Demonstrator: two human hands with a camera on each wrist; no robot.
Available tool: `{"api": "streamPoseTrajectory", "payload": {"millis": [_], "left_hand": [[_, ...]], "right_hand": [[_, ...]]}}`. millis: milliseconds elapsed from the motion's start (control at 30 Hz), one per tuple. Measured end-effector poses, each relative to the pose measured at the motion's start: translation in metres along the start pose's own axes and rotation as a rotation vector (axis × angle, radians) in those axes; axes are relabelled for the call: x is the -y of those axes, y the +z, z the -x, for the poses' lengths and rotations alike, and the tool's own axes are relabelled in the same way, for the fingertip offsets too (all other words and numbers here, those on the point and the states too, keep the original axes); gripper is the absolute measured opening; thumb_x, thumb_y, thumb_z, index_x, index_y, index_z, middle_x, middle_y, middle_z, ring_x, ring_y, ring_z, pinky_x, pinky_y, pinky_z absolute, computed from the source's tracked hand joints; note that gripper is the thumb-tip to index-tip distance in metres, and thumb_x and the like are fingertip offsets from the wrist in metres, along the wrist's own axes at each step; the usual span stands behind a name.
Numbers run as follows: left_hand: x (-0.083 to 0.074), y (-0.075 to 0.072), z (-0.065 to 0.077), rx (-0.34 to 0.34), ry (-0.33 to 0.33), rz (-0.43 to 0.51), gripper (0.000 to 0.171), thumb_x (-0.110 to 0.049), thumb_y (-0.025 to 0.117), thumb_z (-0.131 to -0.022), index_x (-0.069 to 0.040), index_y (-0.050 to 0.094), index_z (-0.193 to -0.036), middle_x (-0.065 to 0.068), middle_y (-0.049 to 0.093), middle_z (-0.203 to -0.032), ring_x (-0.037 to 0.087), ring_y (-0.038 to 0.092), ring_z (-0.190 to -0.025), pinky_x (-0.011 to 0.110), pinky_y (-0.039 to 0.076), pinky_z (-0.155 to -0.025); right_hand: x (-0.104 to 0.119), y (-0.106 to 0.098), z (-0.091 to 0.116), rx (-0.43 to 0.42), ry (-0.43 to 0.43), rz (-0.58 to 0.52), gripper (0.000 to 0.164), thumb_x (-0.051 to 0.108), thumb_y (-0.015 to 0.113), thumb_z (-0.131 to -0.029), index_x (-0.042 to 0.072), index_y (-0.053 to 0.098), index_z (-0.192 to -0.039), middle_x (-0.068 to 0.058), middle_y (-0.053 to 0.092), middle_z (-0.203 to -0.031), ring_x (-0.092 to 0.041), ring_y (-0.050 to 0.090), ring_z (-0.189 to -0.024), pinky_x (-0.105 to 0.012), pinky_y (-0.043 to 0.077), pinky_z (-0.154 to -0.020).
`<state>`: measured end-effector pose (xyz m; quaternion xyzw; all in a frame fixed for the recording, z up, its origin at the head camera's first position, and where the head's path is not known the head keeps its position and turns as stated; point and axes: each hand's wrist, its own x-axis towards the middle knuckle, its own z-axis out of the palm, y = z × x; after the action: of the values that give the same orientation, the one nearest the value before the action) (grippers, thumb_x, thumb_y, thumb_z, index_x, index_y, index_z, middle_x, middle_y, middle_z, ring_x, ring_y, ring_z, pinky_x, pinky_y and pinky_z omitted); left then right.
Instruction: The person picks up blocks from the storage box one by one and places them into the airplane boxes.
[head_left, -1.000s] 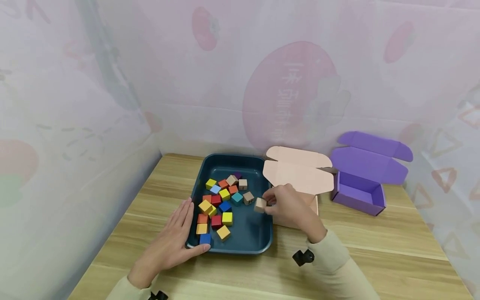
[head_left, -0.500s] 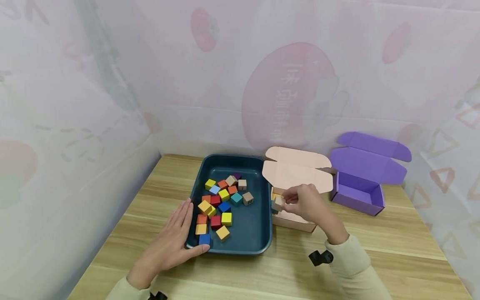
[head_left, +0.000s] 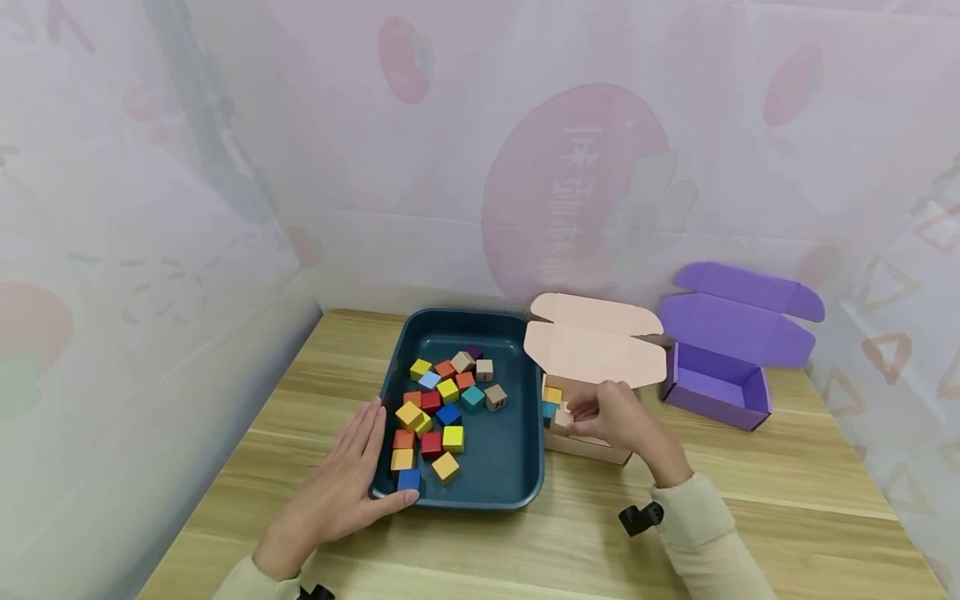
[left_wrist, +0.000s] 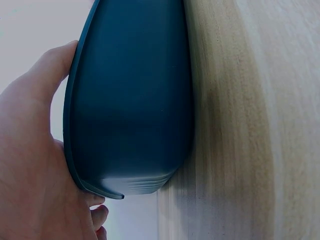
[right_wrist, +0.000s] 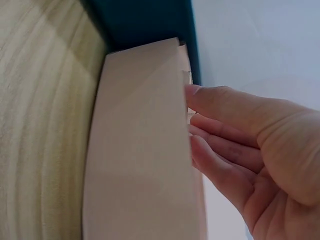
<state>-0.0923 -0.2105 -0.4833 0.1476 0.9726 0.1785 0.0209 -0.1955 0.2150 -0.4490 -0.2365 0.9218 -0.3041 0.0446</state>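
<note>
My right hand [head_left: 618, 417] reaches into the open peach cardboard box [head_left: 588, 450], thumb and fingers pinching a plain wooden cube [head_left: 561, 419] low inside it. Beside that cube, a yellow-orange cube [head_left: 552, 394] and a teal cube [head_left: 550, 410] lie at the box's left end. In the right wrist view the fingertips dip behind the box wall [right_wrist: 142, 140], which hides most of the cube. My left hand [head_left: 341, 483] rests with straight fingers along the left rim of the dark teal tray [head_left: 498, 467], thumb on its near corner. Several coloured and plain wooden cubes [head_left: 495, 397] lie in the tray.
Right of the peach box stands an open purple cardboard box [head_left: 716, 400], its lid folded back. The peach lid [head_left: 596, 350] leans back behind its box. Both boxes and the tray are on a wooden table [head_left: 795, 500], with printed fabric walls [head_left: 420, 192] around it.
My right hand has carried the plain wooden cube from over the tray's right rim rightward to the peach box, then lowered it inside. The left hand stays on the tray rim.
</note>
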Motion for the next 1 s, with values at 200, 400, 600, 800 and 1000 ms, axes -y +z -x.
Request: {"api": "streamPoseTrajectory", "payload": {"millis": [200, 400, 600, 800, 1000], "left_hand": [[0.001, 0.001, -0.001, 0.006, -0.003, -0.004, 0.123, -0.081, 0.062, -0.087, -0.004, 0.011, -0.17, 0.015, 0.005, -0.18, 0.04, 0.012, -0.165, 0.066, 0.021, -0.13], [0.0, 0.0, -0.001, 0.011, -0.006, -0.002, 0.124, -0.081, 0.061, -0.087, -0.004, 0.011, -0.17, 0.015, 0.004, -0.18, 0.04, 0.012, -0.165, 0.066, 0.021, -0.13], [-0.001, -0.001, -0.001, 0.013, -0.005, -0.004, 0.123, -0.081, 0.062, -0.087, -0.004, 0.011, -0.17, 0.016, 0.005, -0.18, 0.041, 0.013, -0.164, 0.067, 0.022, -0.129], [-0.001, -0.001, -0.001, 0.018, 0.0, 0.005, 0.123, -0.08, 0.062, -0.088, -0.004, 0.011, -0.17, 0.016, 0.004, -0.18, 0.04, 0.013, -0.165, 0.066, 0.021, -0.13], [0.001, -0.001, -0.001, 0.016, 0.0, 0.001, 0.123, -0.081, 0.061, -0.088, -0.004, 0.011, -0.17, 0.016, 0.005, -0.18, 0.041, 0.013, -0.165, 0.066, 0.021, -0.13]], "right_hand": [[-0.008, 0.006, -0.004, 0.051, 0.01, -0.013, 0.017, 0.015, 0.09, -0.084, 0.007, 0.08, -0.095, -0.003, 0.081, -0.088, -0.01, 0.077, -0.08, -0.021, 0.062, -0.071], [-0.013, 0.012, -0.008, 0.088, 0.025, -0.047, 0.014, 0.008, 0.089, -0.083, 0.005, 0.078, -0.092, -0.006, 0.08, -0.087, -0.012, 0.077, -0.079, -0.019, 0.062, -0.07], [-0.013, 0.012, -0.007, 0.093, 0.031, -0.046, 0.014, 0.01, 0.088, -0.084, 0.004, 0.078, -0.091, -0.004, 0.079, -0.086, -0.011, 0.076, -0.078, -0.025, 0.064, -0.072], [-0.016, 0.008, -0.003, 0.1, 0.026, 0.038, 0.009, 0.015, 0.087, -0.087, 0.013, 0.08, -0.081, 0.004, 0.078, -0.077, -0.004, 0.07, -0.07, -0.024, 0.061, -0.067], [-0.017, 0.011, -0.007, 0.125, -0.018, 0.076, 0.01, 0.013, 0.084, -0.089, 0.016, 0.083, -0.08, 0.007, 0.079, -0.077, 0.001, 0.068, -0.07, -0.025, 0.06, -0.072]]}}
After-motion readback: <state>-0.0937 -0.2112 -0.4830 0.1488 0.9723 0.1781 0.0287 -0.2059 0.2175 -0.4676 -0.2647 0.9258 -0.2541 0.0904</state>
